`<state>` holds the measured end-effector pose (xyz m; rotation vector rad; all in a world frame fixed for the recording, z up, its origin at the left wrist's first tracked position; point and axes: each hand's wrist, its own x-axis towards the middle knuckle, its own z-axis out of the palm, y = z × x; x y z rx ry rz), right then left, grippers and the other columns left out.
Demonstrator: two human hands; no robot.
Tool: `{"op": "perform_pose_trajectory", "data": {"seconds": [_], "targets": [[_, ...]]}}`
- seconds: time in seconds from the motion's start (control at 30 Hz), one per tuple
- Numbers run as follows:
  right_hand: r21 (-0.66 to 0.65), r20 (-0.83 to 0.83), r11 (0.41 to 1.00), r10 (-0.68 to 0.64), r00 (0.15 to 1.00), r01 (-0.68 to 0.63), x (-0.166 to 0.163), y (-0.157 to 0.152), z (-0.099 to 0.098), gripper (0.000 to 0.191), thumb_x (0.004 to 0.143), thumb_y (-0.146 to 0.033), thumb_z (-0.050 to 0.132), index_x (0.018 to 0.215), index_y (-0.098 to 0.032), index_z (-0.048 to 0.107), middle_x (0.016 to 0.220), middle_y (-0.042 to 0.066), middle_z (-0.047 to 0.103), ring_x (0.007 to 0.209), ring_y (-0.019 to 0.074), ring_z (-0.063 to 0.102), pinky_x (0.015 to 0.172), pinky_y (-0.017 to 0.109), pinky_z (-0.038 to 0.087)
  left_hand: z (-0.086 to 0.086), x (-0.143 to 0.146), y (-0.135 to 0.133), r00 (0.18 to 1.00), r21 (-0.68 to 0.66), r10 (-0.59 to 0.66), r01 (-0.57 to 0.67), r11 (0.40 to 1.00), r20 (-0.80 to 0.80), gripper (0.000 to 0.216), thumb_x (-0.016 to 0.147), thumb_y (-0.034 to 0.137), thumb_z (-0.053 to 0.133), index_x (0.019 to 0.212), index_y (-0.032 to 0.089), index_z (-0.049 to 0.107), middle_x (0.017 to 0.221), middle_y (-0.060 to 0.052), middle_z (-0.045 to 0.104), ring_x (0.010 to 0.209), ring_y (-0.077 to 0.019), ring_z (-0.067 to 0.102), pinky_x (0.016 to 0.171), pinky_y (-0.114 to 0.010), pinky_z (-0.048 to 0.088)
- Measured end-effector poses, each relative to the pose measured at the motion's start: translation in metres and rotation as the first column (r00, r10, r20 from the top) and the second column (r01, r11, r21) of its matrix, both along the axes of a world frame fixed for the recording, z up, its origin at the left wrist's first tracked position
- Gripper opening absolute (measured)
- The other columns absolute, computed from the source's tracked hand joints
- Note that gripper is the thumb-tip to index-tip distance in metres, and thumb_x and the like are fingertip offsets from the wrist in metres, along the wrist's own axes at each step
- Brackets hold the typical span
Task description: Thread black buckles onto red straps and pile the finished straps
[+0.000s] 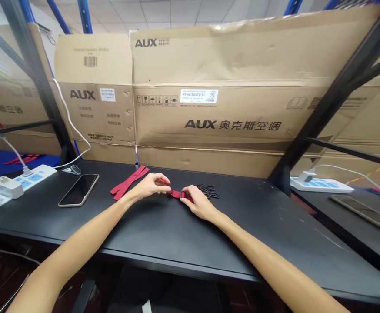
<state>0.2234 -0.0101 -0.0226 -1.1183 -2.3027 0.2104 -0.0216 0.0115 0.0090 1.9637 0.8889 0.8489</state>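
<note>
Between my two hands, just above the black table, runs a short red strap point(176, 194) with small black buckles on it. My left hand point(151, 184) is closed on the strap's left end, thumb and forefinger pinched near one buckle. Around the right end my right hand point(196, 201) is closed, with its fingers by a black buckle point(181, 195). Behind my right hand lies a pile of small black buckles point(209, 191), partly hidden by it. Several flat red straps point(129, 182) lie stacked and crossed to the left of my left hand.
A phone point(78, 190) lies on the black table point(164, 243) at left, near a clear-looking small item point(75, 170). White power strips point(33, 178) with plugs and cables sit at both sides. Tall cardboard panels point(209, 130) and dark metal posts point(327, 100) stand behind the table.
</note>
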Motion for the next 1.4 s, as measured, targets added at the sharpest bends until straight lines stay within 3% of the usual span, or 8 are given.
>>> {"op": "perform_pose_trajectory", "data": {"seconds": [0.1, 0.27, 0.4, 0.53, 0.63, 0.9, 1.2, 1.4], "targets": [[-0.035, -0.102, 0.999, 0.026, 0.994, -0.030, -0.002, -0.002, 0.003, 0.023, 0.088, -0.036, 0.049, 0.103, -0.019, 0.054, 0.097, 0.009, 0.059, 0.083, 0.0203, 0.055, 0.077, 0.035, 0.045, 0.004, 0.001, -0.002, 0.993, -0.035, -0.080, 0.083, 0.996, 0.084, 0.040, 0.078, 0.043, 0.059, 0.103, 0.012, 0.059, 0.083, -0.006, 0.063, 0.069, -0.0135, 0.058, 0.063, -0.025, 0.044], [-0.062, -0.250, 0.994, 0.073, 0.966, -0.091, -0.006, -0.008, 0.009, 0.025, 0.088, -0.035, 0.048, 0.108, -0.020, 0.052, 0.097, 0.007, 0.060, 0.081, 0.0184, 0.056, 0.076, 0.034, 0.047, 0.006, 0.004, -0.005, 0.999, 0.145, -0.034, 0.030, 0.989, 0.028, 0.038, 0.085, 0.047, 0.049, 0.080, 0.014, 0.065, 0.084, -0.004, 0.060, 0.080, -0.0146, 0.055, 0.078, -0.028, 0.041], [-0.039, -0.309, 0.995, 0.077, 0.948, -0.094, -0.010, -0.012, 0.013, 0.026, 0.089, -0.034, 0.048, 0.110, -0.021, 0.051, 0.096, 0.006, 0.060, 0.082, 0.0176, 0.056, 0.076, 0.033, 0.047, 0.001, 0.009, -0.008, 0.985, 0.039, -0.156, 0.154, 0.987, 0.076, 0.047, 0.089, 0.050, 0.036, 0.073, 0.013, 0.060, 0.077, -0.005, 0.062, 0.078, -0.0152, 0.055, 0.082, -0.029, 0.040], [-0.027, -0.332, 0.995, 0.084, 0.940, -0.098, -0.014, -0.016, 0.016, 0.026, 0.089, -0.034, 0.048, 0.112, -0.022, 0.051, 0.100, 0.006, 0.059, 0.087, 0.0181, 0.056, 0.078, 0.033, 0.047, -0.006, 0.015, -0.010, 0.993, -0.047, -0.114, 0.114, 0.992, -0.002, 0.037, 0.084, 0.048, 0.047, 0.072, 0.014, 0.057, 0.065, 0.000, 0.057, 0.065, -0.0126, 0.051, 0.069, -0.026, 0.040], [-0.034, -0.323, 0.989, 0.124, 0.938, -0.143, -0.016, -0.020, 0.017, 0.026, 0.089, -0.033, 0.049, 0.112, -0.022, 0.052, 0.100, 0.006, 0.060, 0.087, 0.0179, 0.056, 0.080, 0.033, 0.047, -0.009, 0.018, -0.011, 0.990, -0.083, -0.139, 0.141, 0.987, 0.031, 0.034, 0.082, 0.046, 0.049, 0.071, 0.014, 0.055, 0.062, 0.001, 0.053, 0.061, -0.0112, 0.048, 0.064, -0.024, 0.038], [-0.071, -0.361, 0.975, 0.173, 0.916, -0.212, -0.019, -0.026, 0.019, 0.027, 0.088, -0.031, 0.051, 0.113, -0.022, 0.051, 0.105, 0.006, 0.061, 0.093, 0.0186, 0.059, 0.084, 0.035, 0.047, -0.012, 0.021, -0.011, 0.959, -0.134, -0.216, 0.243, 0.961, 0.184, 0.039, 0.081, 0.051, 0.052, 0.068, 0.014, 0.051, 0.063, 0.001, 0.050, 0.063, -0.0108, 0.045, 0.065, -0.024, 0.036], [-0.024, -0.370, 0.979, 0.178, 0.912, -0.200, -0.021, -0.027, 0.019, 0.022, 0.088, -0.030, 0.052, 0.108, -0.022, 0.053, 0.098, 0.006, 0.058, 0.088, 0.0180, 0.056, 0.083, 0.035, 0.046, -0.021, 0.031, -0.008, 0.953, -0.177, -0.148, 0.199, 0.964, 0.266, 0.040, 0.081, 0.052, 0.052, 0.073, 0.013, 0.056, 0.069, -0.001, 0.057, 0.063, -0.0110, 0.049, 0.064, -0.024, 0.038], [-0.015, -0.377, 0.988, 0.138, 0.916, -0.155, -0.022, -0.025, 0.017, 0.020, 0.087, -0.032, 0.053, 0.105, -0.022, 0.054, 0.090, 0.004, 0.056, 0.078, 0.0170, 0.054, 0.075, 0.033, 0.048, -0.020, 0.026, -0.005, 0.965, -0.189, -0.110, 0.157, 0.969, 0.239, 0.033, 0.074, 0.045, 0.064, 0.081, 0.013, 0.060, 0.072, -0.002, 0.060, 0.062, -0.0103, 0.051, 0.062, -0.024, 0.039]]}}
